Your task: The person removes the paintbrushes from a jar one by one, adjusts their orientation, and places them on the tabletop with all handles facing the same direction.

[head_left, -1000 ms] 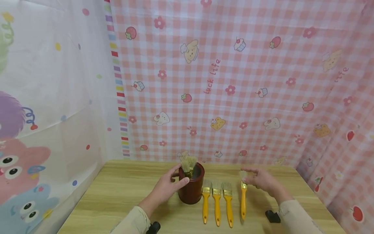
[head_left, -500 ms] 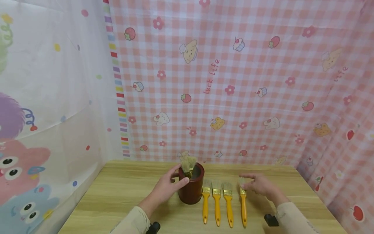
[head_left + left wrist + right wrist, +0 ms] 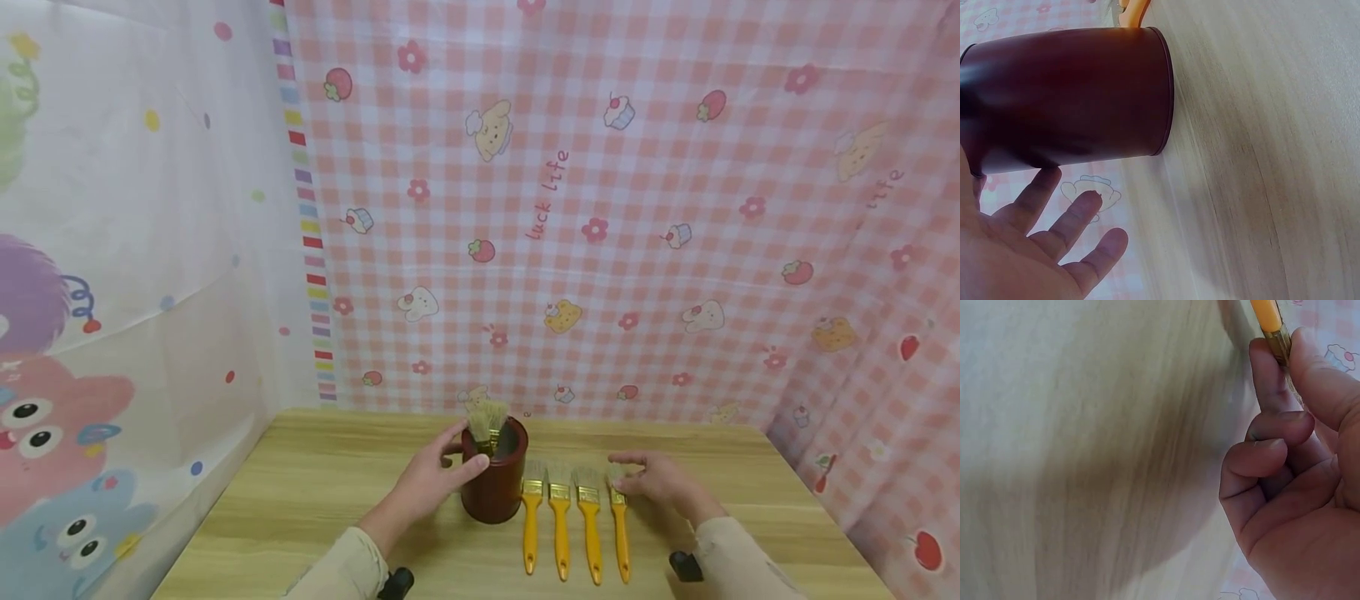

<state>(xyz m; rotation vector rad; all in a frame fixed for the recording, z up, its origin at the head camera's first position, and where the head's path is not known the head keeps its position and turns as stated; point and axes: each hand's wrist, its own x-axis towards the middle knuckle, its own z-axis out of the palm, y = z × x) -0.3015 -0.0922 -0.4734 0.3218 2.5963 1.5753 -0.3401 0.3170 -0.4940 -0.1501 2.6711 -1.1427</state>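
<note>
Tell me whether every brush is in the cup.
No, four yellow-handled brushes are outside the red cup, to its right in the head view.

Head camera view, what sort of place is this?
Perhaps a small tabletop filming setup: a wood-grain table with a pink checked cloth hung behind it and a white cartoon-print cloth on the left.

head: soft, even light, faint shadows on table (image 3: 337, 483), bristles (image 3: 559, 474) look slightly blurred | left wrist: table pale toward right edge, cup (image 3: 1079, 94) dark with dull shine, soft shadow beside it | right wrist: dimmer, broad soft shadow across table, grain blurred
</note>
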